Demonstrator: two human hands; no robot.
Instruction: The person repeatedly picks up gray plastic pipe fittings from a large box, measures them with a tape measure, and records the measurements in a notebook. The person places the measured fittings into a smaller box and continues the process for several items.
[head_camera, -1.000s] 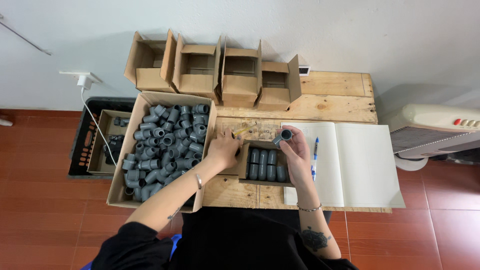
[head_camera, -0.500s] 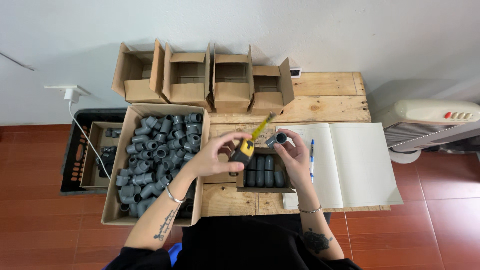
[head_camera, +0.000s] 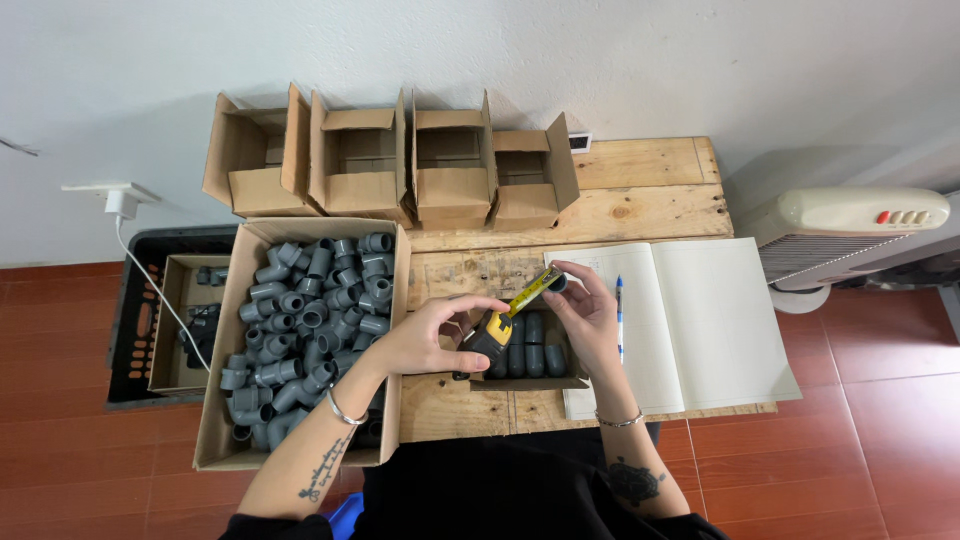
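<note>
From the head view, the person sits at a wooden table (head_camera: 650, 200), and I take the small box (head_camera: 528, 352) in front of them as my landmark. The left hand (head_camera: 432, 335) is just left of this box and its fingers are closed around a yellow and black tape measure (head_camera: 489, 334). The yellow blade (head_camera: 530, 291) runs up and to the right, over the box, until it meets the grey fitting (head_camera: 556, 283). The right hand (head_camera: 585, 315), at the right edge of the box, pinches this fitting between the fingertips, above the far corner of the box. One second ago the left hand lay flat near the box with no tape raised, and the fitting was held alone; half a second ago the tape was lifted but its blade pointed past the fitting. Now blade and fitting touch, so I judge the measuring of the fitting has started. Inside the box some grey fittings lie in a row. Left of it stands a big carton (head_camera: 225, 400) full of fittings, right of it an open notebook (head_camera: 700, 330) with a blue pen (head_camera: 619, 305), and behind it four open cartons (head_camera: 390, 190).
</note>
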